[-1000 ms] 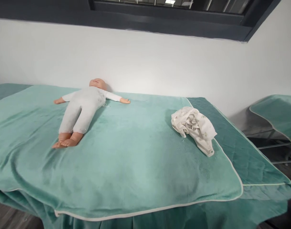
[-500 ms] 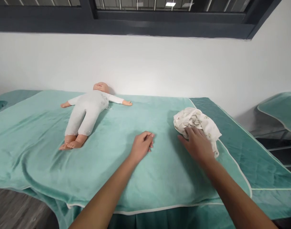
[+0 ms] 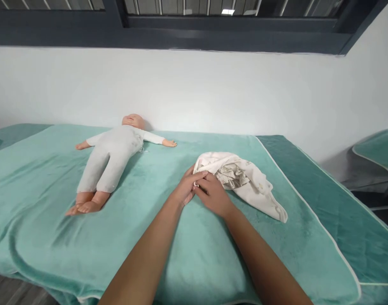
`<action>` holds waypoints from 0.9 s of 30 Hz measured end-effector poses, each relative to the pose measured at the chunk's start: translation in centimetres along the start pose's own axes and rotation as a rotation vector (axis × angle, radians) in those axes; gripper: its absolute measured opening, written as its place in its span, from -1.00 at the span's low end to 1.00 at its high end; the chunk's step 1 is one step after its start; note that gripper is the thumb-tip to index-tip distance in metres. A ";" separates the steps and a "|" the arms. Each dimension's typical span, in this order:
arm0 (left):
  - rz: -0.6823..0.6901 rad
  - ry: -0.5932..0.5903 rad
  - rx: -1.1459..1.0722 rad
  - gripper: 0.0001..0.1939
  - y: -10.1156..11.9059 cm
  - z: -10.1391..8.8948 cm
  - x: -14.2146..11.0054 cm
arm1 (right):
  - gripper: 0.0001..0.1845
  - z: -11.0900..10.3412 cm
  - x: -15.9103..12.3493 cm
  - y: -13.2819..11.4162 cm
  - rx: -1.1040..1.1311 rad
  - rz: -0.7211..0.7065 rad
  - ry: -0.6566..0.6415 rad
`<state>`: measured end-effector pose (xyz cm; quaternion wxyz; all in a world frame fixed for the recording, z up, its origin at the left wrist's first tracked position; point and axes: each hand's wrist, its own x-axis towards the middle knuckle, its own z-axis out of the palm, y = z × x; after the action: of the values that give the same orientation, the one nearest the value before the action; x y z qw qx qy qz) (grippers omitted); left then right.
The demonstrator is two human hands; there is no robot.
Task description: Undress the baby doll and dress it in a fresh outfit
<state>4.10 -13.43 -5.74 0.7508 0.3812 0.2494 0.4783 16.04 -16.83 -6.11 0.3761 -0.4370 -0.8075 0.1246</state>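
Note:
A crumpled white printed cloth [image 3: 260, 186], its exact kind unclear, lies bunched on the green blanket [image 3: 168, 169] right of the middle. My left hand [image 3: 188, 184] is closed on its left end. Close against it, my right hand [image 3: 214, 195] pinches the same end, and a bit of white shows between the fingers. The cloth's far end trails to the right on the blanket. To the left a baby doll [image 3: 113, 156] in a white body suit lies on its back, arms spread and feet towards me, apart from both hands.
Darker green quilted bedding [image 3: 327, 207] shows beyond the blanket's right edge. A white wall [image 3: 194, 93] stands behind the bed, with a dark window frame [image 3: 213, 38] above. At the far right is another green-covered surface [image 3: 380, 150].
My right hand has brought the cloth leftwards to my left hand. Both hands now hold its left end, and the bundle has partly spread out. The doll lies as before.

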 end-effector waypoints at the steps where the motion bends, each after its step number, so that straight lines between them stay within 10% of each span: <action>1: 0.015 0.015 0.002 -0.61 -0.1 0.1 0.0 | -0.79 0.0 -0.1 -0.2 0.004 -0.005 -0.003; 6: 0.172 0.149 0.057 -0.61 -0.9 0.4 0.5 | -0.78 -1.3 -0.7 -0.2 -0.101 0.013 0.190; 10: 0.270 0.269 0.074 -0.56 -1.3 0.1 0.9 | -0.73 -2.2 -1.2 0.9 -0.480 0.318 0.424; 15: 0.342 0.383 0.016 -0.59 -1.2 -0.3 1.0 | -0.55 -2.5 -1.6 2.4 -0.627 0.491 0.406; 21: 0.342 0.418 -0.150 -0.56 -1.1 -0.4 1.0 | -0.76 -2.8 -1.4 3.1 -0.420 0.437 0.459; 27: 0.369 0.553 -0.271 -0.67 0.7 -3.7 1.8 | -0.72 -4.6 -1.8 4.2 0.136 0.440 0.941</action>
<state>1.74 -10.36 -7.33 0.5996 0.1726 0.3045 0.7197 22.51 -16.37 -6.11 0.6905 -0.5798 -0.4303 0.0430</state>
